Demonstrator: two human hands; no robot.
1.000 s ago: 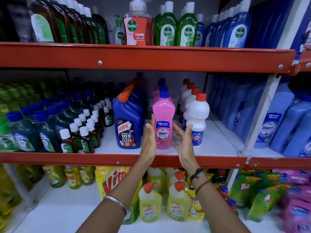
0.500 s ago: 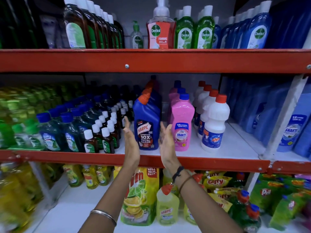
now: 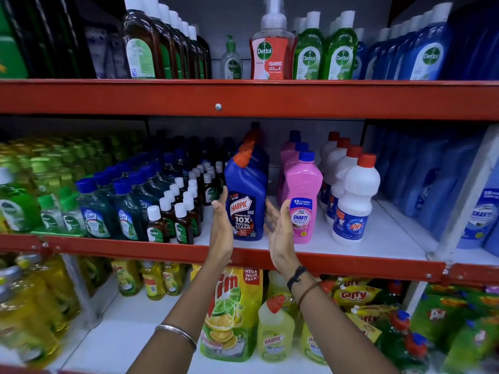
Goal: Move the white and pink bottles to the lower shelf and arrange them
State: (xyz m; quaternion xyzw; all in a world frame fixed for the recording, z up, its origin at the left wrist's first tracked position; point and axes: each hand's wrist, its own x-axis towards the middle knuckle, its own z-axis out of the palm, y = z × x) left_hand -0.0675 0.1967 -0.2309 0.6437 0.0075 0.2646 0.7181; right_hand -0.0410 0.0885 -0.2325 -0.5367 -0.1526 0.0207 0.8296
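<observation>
**Hands framed around the wrong bottle**

Both palms are held open and flat, nothing gripped. The left hand (image 3: 222,225) is pressed near the left flank of the blue Harpic bottle (image 3: 247,195); the right hand (image 3: 279,230) is set between it and the pink bottle (image 3: 303,201). Just right of the right hand's fingertips stands that pink row, the white bottle (image 3: 353,201) row beyond. Danger: the blue bottle may be squeezed instead, or the pink front bottle nudged backward and its row toppled.
</observation>
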